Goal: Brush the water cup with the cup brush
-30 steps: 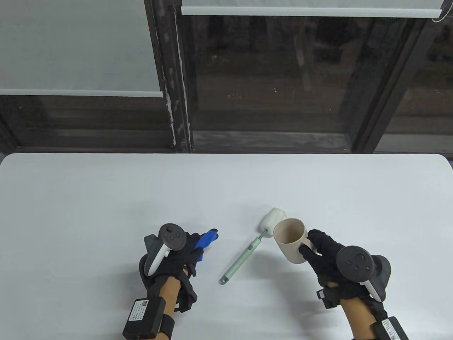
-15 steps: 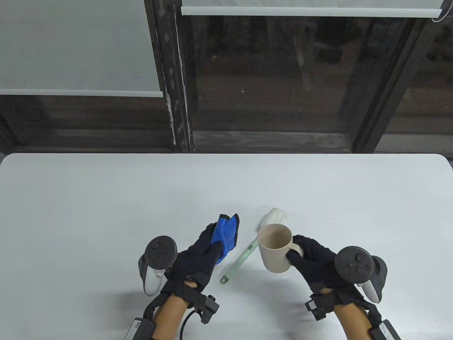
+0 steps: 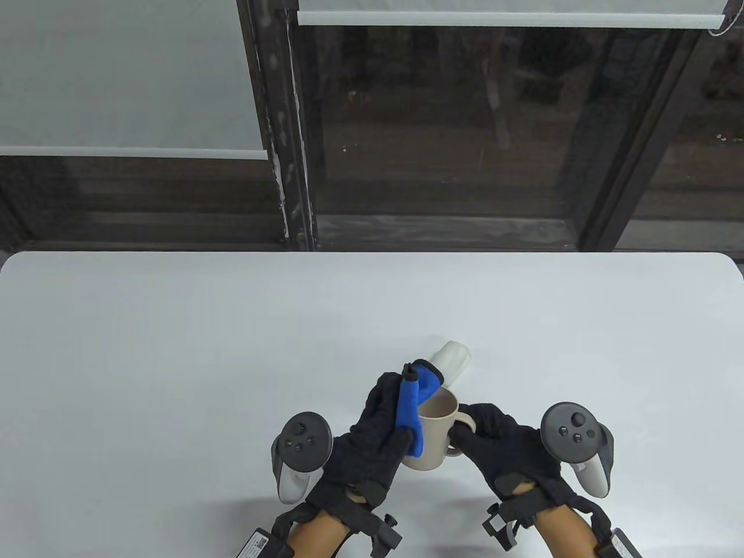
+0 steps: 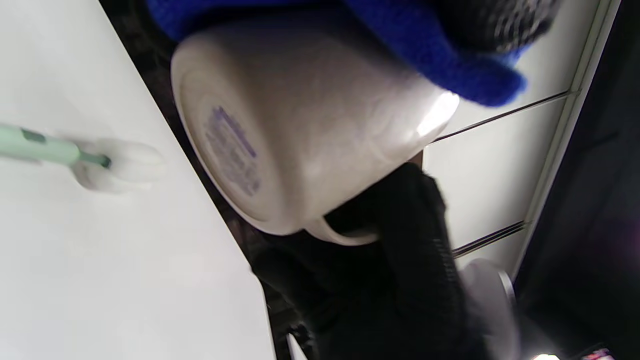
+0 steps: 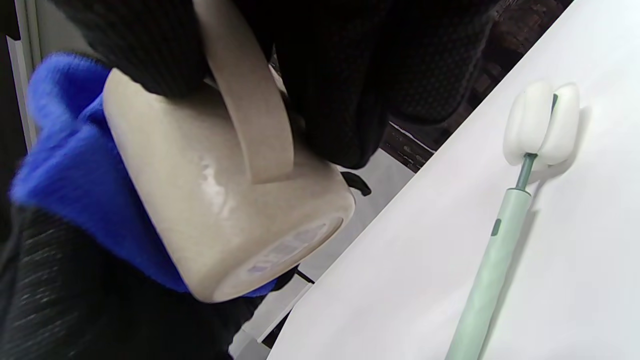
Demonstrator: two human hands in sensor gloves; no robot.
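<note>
Closing left hand (image 3: 372,433) onto cup (image 3: 433,436), right hand (image 3: 500,447) nearer

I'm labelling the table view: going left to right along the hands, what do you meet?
Left tracker → left hand → cup → right hand → right tracker.

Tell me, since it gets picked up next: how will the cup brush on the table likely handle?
The brush probably feels light: thin green handle, small white foam-like head. The round handle might roll if nudged, though the lobed head should check that. The head looks soft and would likely squash.
</note>
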